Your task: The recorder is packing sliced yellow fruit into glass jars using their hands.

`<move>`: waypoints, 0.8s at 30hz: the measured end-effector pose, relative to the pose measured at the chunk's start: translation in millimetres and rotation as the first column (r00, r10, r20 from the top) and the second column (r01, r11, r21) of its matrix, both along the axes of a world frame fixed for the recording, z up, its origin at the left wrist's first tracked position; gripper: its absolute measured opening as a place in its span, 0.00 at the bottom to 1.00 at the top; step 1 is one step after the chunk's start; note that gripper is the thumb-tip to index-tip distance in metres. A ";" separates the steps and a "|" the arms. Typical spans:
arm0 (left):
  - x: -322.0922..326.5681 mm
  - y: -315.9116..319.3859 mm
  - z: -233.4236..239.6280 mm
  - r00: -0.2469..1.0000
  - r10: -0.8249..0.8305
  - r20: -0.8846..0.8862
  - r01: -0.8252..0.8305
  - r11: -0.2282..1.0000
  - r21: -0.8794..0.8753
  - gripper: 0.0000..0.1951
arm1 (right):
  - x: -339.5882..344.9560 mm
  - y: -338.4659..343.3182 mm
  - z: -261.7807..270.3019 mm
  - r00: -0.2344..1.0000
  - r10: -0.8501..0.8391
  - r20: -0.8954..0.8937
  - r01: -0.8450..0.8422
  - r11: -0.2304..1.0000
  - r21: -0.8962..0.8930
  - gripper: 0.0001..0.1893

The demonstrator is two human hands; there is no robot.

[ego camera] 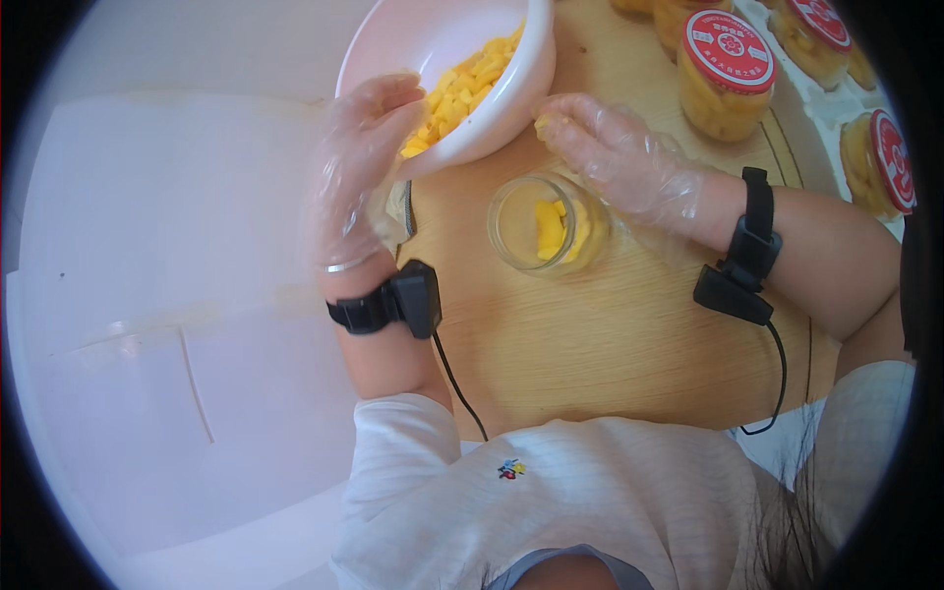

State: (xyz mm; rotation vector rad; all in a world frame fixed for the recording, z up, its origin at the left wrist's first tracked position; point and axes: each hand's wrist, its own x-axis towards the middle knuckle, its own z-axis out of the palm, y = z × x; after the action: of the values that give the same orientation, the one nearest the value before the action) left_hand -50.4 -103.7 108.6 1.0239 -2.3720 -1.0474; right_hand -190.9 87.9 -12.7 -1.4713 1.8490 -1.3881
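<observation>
Both my hands wear clear plastic gloves. My left hand is at the near left rim of a white bowl, its fingers reaching over the edge; whether it holds anything cannot be told. Yellow fruit pieces lie heaped in the bowl, which looks tilted. My right hand is right of the bowl, fingers curled, with something small and yellowish at the fingertips. Just below, between the hands, an uncapped glass jar stands on the wooden table with some yellow fruit pieces inside.
Filled glass jars with red lids stand at the upper right, the nearest jar on the table. Another lidded jar lies tilted in a white moulded tray. A folded cloth is partly hidden by my left hand. Black cables run from both wrist straps.
</observation>
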 end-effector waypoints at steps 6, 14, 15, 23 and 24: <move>-20.0 -46.6 -31.5 0.932 -0.147 0.332 0.151 0.988 0.012 0.24 | 2.4 -1.5 18.1 0.943 -0.091 0.321 0.018 0.974 0.224 0.25; -37.5 -44.2 -42.3 0.750 -0.190 0.633 0.324 0.941 -0.101 0.24 | 5.8 0.8 13.8 0.995 -0.047 0.091 0.042 0.997 0.063 0.19; -37.1 -43.0 -39.5 0.756 -0.199 0.623 0.337 0.935 -0.111 0.23 | 5.0 0.0 8.2 0.995 -0.047 0.092 0.042 0.997 0.063 0.19; -35.4 -32.3 -29.5 0.810 -0.071 0.582 0.163 0.981 -0.108 0.18 | 3.0 -2.6 -9.4 0.986 -0.021 -0.163 0.003 0.994 -0.107 0.19; -27.8 -42.4 -34.4 0.901 -0.107 0.421 0.128 0.992 -0.022 0.15 | 3.8 -2.7 -7.8 0.989 -0.013 -0.147 -0.001 0.995 -0.099 0.19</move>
State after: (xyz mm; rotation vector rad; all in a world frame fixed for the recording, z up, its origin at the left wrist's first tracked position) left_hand -78.1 -146.1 74.2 1.2006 -2.8190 -0.8695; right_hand -187.1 85.1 -20.5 -1.6593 1.8982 -1.4261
